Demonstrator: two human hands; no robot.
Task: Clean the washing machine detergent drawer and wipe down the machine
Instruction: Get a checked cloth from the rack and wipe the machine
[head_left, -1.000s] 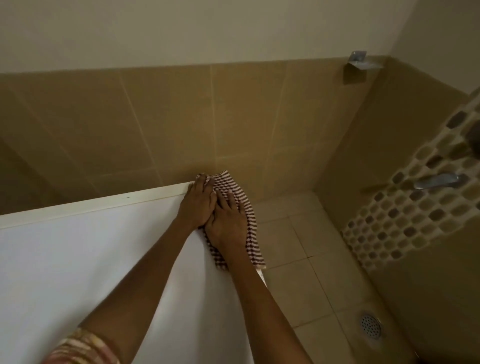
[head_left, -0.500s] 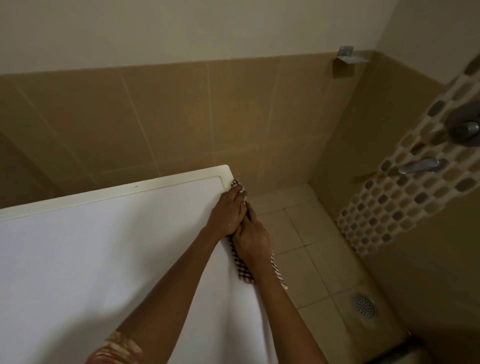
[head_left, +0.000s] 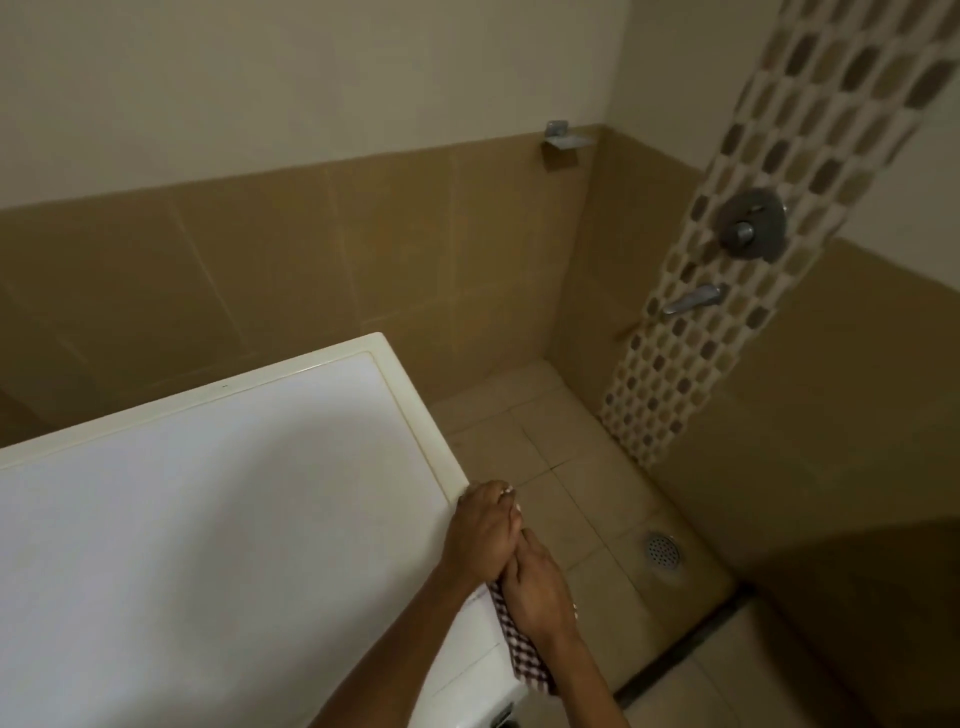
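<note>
Tan-tiled bathroom, shower corner on the right of the frame: shower valve (head_left: 750, 223), spout (head_left: 693, 300), floor drain (head_left: 662, 552). White washing machine (head_left: 208, 519) top fills the lower left. Both hands are on its right rim, low centre of the frame, near the front corner. Left hand (head_left: 480, 530) sits on the rim with fingers bent over the edge; can't tell if cloth is under them. Right hand (head_left: 535, 592) is touching it just below, fingers together and curled onto the checked cloth (head_left: 524, 654), which drapes over the edge and down the side. Change: 1 s ago both hands had the cloth flat on the back right corner of the top; 0.5 s ago they were just past that corner; now they're most of the way down the right edge. So that's 1 stroke back to front along the rim, and the back corner is bare again. My read: right rim pass nearly done, only the front corner left on this stroke. Detergent drawer not in view, can't judge its state. Risk: cloth hangs mostly off the side, could slip out if the grip loosens.
</note>
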